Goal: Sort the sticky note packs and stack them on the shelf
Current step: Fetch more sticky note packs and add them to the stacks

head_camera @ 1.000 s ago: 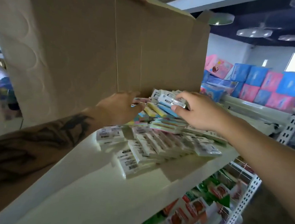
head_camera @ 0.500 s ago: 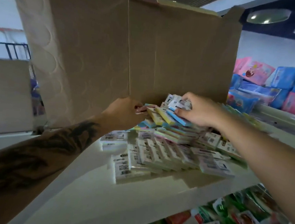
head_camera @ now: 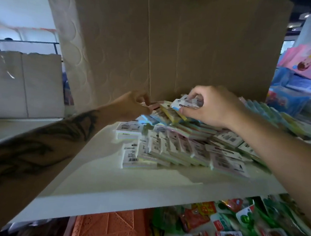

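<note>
My right hand [head_camera: 215, 107] is up at the back of the white shelf [head_camera: 127, 186], fingers and thumb curled round a small white-fronted pack [head_camera: 186, 104] that I hold just above the heap of sticky note packs [head_camera: 177, 138]. My left hand [head_camera: 133, 105], on a tattooed forearm, reaches in from the left, and its fingertips seem to pinch the end of a pinkish pack [head_camera: 156, 105] at the top left of the heap, though the hand is blurred and I cannot tell the grip for sure. The heap sits toward the back and right of the shelf: loose pastel packs in yellow, blue and pink lie jumbled on top near my hands, while lower and nearer to me a row of packs leans one against the next, label side up, with barcodes showing. A short stack [head_camera: 129, 131] stands just to the left of that row, and another pack [head_camera: 138, 157] lies flat at its front left corner. Directly behind the heap stands a big cardboard box [head_camera: 203, 47], and a white quilted roll [head_camera: 67, 45] leans beside it on the left. Under the shelf edge I see an orange perforated basket [head_camera: 108, 229] and a spread of bright red and green packets [head_camera: 235, 226].
</note>
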Action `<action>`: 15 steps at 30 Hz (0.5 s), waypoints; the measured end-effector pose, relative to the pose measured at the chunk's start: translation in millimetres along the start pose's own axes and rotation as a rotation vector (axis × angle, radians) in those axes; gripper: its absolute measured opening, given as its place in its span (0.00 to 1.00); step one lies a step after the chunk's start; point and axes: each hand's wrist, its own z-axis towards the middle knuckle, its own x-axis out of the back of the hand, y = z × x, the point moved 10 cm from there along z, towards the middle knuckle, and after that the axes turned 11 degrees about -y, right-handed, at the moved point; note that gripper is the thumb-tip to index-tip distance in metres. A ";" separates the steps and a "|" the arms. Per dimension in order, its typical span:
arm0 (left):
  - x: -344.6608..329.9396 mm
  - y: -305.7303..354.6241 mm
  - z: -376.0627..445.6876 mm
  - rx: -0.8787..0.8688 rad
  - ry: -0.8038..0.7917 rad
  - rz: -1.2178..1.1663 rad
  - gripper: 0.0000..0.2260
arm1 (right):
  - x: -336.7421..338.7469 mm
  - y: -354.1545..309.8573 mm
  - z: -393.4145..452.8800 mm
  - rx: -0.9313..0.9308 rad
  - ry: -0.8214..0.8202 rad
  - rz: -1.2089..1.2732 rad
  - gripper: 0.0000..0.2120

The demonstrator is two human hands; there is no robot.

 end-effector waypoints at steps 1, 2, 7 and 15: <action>2.0 -0.9 -4.9 -0.004 0.011 -0.007 0.09 | 0.4 -6.0 0.8 0.021 0.005 0.008 0.31; 5.3 -2.4 -11.3 -0.009 0.033 -0.016 0.10 | 0.2 -13.3 2.3 0.051 0.010 0.013 0.29; 38.3 -18.5 -64.1 0.043 0.186 0.176 0.14 | -14.9 -65.7 10.9 0.190 0.008 0.034 0.30; 106.4 -93.4 -174.1 0.185 0.300 0.390 0.16 | -65.5 -205.1 21.2 0.373 -0.063 0.067 0.34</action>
